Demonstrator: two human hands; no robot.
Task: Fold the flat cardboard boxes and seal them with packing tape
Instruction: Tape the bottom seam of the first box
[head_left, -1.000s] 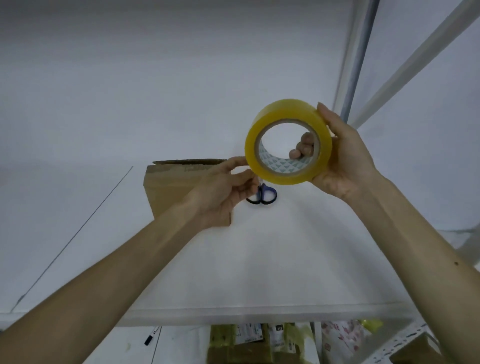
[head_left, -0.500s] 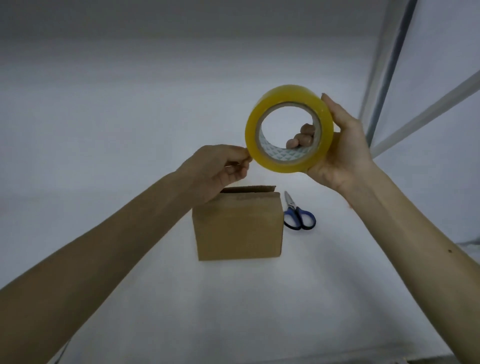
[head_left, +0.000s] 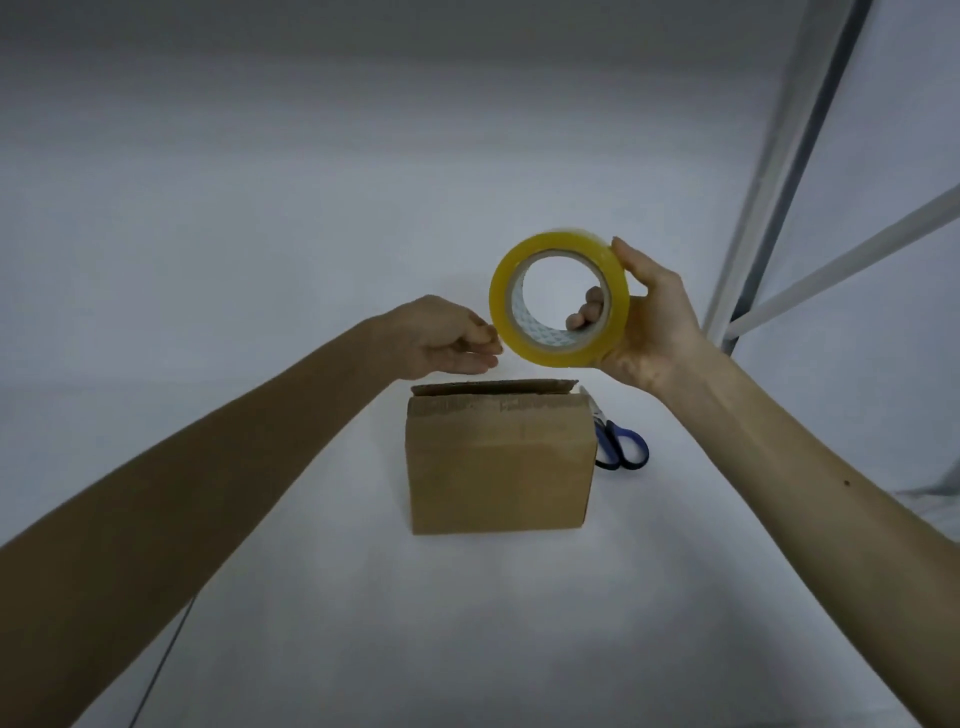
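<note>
white table (head_left: 311, 597) spreads all around the cardboard box (head_left: 498, 467), which stands folded up on it near the middle, its top flap edges rough and slightly raised. faint marks along the box's upper front are too blurred to read. grey metal posts (head_left: 769, 171) rise behind and to the right of the box.

right hand (head_left: 654, 322) is above the box's right side, holding a yellow tape roll (head_left: 566, 356) upright in the air, thumb over the outer band and fingers hooked through the core. the patterned print inside the core cannot be read.

left hand (head_left: 441, 335) hovers above the box's left top corner, fingers curled and fingertips bunched right at the roll's left rim; whether they pinch a tape end cannot be told.

blue-handled scissors (head_left: 623, 449) lie on the table just beside the box's right wall, partly hidden by it.
</note>
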